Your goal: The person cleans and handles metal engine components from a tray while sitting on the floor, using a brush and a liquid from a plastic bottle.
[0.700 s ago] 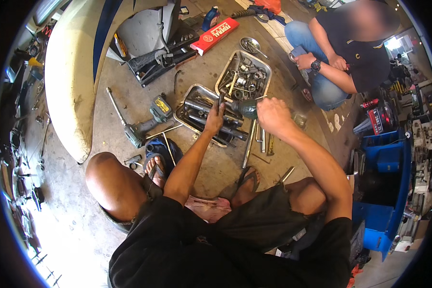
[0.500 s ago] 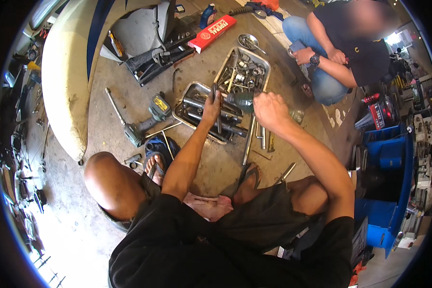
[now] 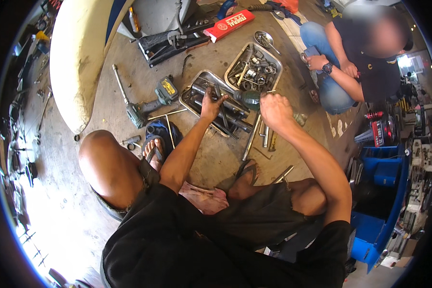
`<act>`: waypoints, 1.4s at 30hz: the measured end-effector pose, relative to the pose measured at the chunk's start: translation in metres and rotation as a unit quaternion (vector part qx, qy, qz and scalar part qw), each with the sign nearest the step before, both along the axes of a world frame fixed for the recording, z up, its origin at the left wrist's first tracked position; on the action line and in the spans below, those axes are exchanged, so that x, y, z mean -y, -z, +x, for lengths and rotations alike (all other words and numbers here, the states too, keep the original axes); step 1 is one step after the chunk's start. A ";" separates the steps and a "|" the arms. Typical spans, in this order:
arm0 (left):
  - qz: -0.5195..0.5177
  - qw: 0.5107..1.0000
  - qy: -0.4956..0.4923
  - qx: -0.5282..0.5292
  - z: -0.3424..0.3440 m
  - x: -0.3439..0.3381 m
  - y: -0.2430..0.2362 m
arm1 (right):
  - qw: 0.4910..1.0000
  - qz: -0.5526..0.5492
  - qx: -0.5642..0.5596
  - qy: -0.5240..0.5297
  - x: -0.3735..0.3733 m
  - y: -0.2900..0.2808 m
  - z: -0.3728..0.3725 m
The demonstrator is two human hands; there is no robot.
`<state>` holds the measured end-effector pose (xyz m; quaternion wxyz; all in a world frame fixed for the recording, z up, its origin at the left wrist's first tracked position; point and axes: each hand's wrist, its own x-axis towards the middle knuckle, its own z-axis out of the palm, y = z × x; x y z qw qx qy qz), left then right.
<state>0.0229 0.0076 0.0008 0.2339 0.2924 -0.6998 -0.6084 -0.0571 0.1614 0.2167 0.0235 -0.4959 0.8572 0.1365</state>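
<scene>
My left hand (image 3: 211, 103) holds a dark slim metal part (image 3: 218, 98) over a metal tray (image 3: 188, 86) of dark tubes and a spring. My right hand (image 3: 275, 108) is closed on a dark green plastic bottle (image 3: 247, 99), tipped sideways toward my left hand. Behind them a second metal tray (image 3: 273, 62) holds several small metal fittings and wrenches. Long metal bars and T-handles (image 3: 248, 144) lie below my right hand. A cordless impact wrench (image 3: 151, 105) with a long extension lies left of the first tray.
A co-worker (image 3: 350, 77) squats at upper right, hands at the knees. A cream body panel (image 3: 74, 67) stands left. A red box (image 3: 228, 26), a small dish (image 3: 264, 38) and a black metal frame (image 3: 163, 48) lie at the back. Blue toolbox trays (image 3: 369, 230) sit right.
The view has shifted slightly. The thumb of my left hand now sticks out further from the dark part. My right hand stays closed on the bottle.
</scene>
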 end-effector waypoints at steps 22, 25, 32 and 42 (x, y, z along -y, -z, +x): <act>0.340 0.915 -0.191 -0.104 -0.023 0.026 0.036 | 0.990 0.122 0.047 -0.048 0.031 0.027 0.012; 0.531 0.821 -0.134 -0.162 -0.012 0.046 0.039 | 0.982 0.166 0.021 -0.088 0.036 0.023 0.022; 0.530 0.826 -0.054 -0.185 0.004 0.019 0.034 | 0.980 0.173 0.043 -0.085 0.027 0.010 0.026; 0.580 0.806 -0.010 -0.122 0.017 -0.011 0.017 | 0.995 0.074 0.009 -0.071 0.026 0.014 0.010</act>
